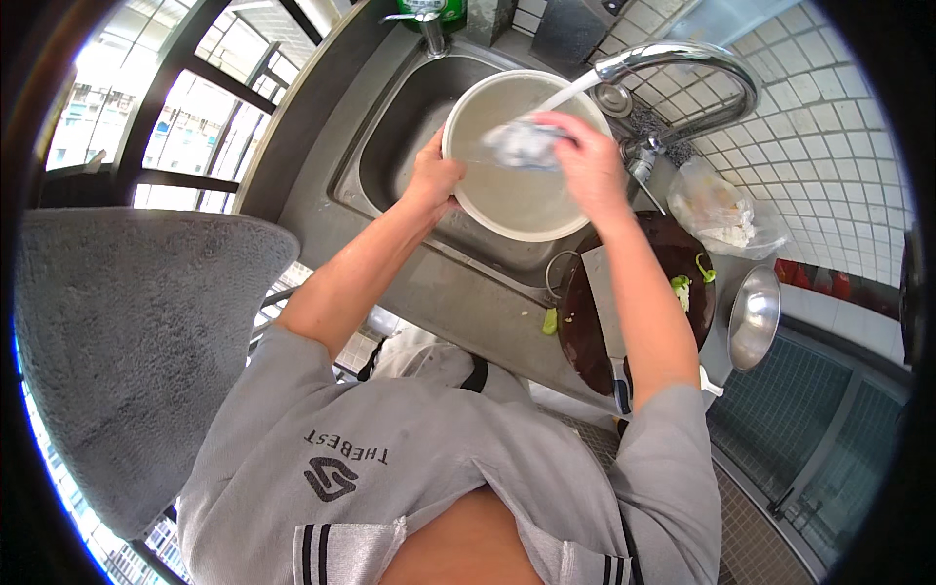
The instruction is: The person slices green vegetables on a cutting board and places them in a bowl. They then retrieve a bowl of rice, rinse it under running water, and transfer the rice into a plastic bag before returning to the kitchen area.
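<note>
Over the stainless steel sink [398,139] is a round, pale pot or basin [512,208]; its material cannot be told. My left hand [436,173] grips its left rim. In my right hand [589,164] is a crumpled, wet, whitish-grey cloth [525,144], blurred, held over the inside of the vessel. Water runs from the curved chrome faucet [680,55] down onto the cloth and into the vessel. The vessel's underside is hidden.
Right of the sink lies a dark round cutting board [581,336] with a cleaver [603,292] and green vegetable scraps [680,291]. Beyond it are a metal bowl [755,318] and a plastic bag [713,205]. A grey towel [146,344] hangs at the left.
</note>
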`<state>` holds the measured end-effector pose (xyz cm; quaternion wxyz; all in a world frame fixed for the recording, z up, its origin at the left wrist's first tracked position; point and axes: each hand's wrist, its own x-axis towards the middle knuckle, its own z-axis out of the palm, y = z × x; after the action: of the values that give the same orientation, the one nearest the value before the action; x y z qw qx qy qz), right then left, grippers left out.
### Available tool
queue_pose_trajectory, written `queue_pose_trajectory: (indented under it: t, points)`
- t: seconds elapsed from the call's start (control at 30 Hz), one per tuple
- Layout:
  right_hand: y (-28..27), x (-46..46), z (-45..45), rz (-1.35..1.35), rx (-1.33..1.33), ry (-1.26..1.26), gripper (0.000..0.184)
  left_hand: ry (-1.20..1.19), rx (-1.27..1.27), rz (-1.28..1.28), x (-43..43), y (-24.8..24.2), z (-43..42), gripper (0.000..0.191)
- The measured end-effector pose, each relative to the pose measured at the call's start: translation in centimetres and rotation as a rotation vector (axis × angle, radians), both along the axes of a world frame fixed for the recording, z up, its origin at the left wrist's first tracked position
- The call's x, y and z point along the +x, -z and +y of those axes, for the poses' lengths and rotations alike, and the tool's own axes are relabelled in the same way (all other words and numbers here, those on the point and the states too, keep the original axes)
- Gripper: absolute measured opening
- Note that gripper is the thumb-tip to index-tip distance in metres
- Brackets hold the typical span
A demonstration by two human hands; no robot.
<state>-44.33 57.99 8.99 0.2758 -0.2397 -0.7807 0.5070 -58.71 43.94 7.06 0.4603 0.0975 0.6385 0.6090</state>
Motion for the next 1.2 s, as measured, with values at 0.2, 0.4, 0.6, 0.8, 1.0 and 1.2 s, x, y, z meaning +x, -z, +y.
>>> queue_pose_trajectory:
  t: [0.2,0.4,0.6,0.8,1.0,1.2]
  points:
    - [-0.2,10.9,4.7,-0.489,0.182,0.251,0.030,-0.041,0.028,0.049,-0.7,0.1,0.0,0.075]
    - [2.5,15.2,7.2,-0.853,0.599,0.196,0.033,-0.156,0.103,0.118,-2.4,0.2,-0.5,0.074]
    - [0.2,12.2,4.5,-0.801,0.371,0.332,0.034,-0.154,0.151,0.181,-3.9,-1.9,-1.5,0.073]
    - [-0.1,3.7,-5.7,-0.166,-0.468,-0.109,0.032,-0.106,0.138,0.184,-5.9,-4.5,-2.6,0.071]
    - [4.0,-5.7,-17.6,-0.256,-0.738,-0.301,0.030,-0.110,0.140,0.254,-7.2,-5.1,-3.4,0.067]
    - [5.4,-6.0,-16.3,0.059,-0.985,0.050,0.045,-0.200,0.262,0.379,-7.6,-4.3,-4.3,0.066]
